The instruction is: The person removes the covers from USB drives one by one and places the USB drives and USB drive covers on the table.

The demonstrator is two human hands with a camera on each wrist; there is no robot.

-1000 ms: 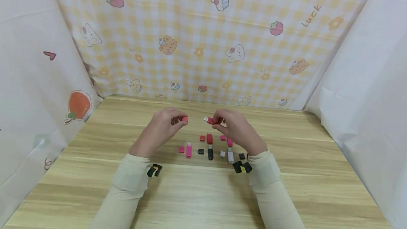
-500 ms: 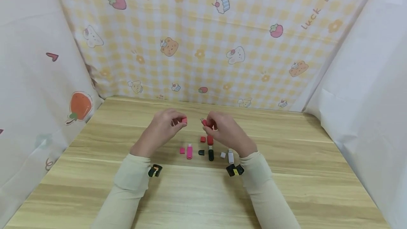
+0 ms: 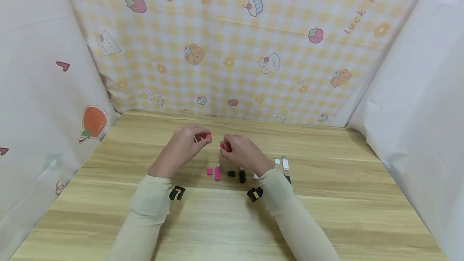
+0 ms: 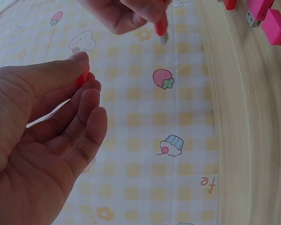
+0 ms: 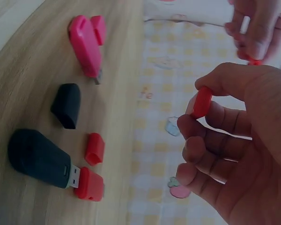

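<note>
Between thumb and fingertips, my left hand [image 3: 183, 144] pinches a small red USB stick cap [image 3: 208, 136] above the table. A short distance to its right, my right hand [image 3: 241, 152] pinches a red USB stick [image 5: 202, 102], mostly covered by the fingers in the head view. The stick's metal plug [image 4: 164, 38] shows in the left wrist view, pointing out past the fingers. Cap and stick are apart. Below the hands lie a pink USB stick [image 3: 218, 172] with its pink cap [image 3: 210, 171], and a black USB stick [image 3: 242, 175] beside a black cap [image 3: 231, 173].
Another red USB stick [image 5: 90, 184] and red cap [image 5: 94, 148] lie by the black one. To the right are a white USB stick [image 3: 285, 163], a white cap [image 3: 277, 162] and a partly hidden black stick [image 3: 287, 178]. A patterned cloth [image 3: 232, 43] hangs behind the table.
My right hand has moved left and slightly nearer with the red USB stick, closing the gap to the cap. The left hand has hardly moved. The white stick at the right has come into view.
</note>
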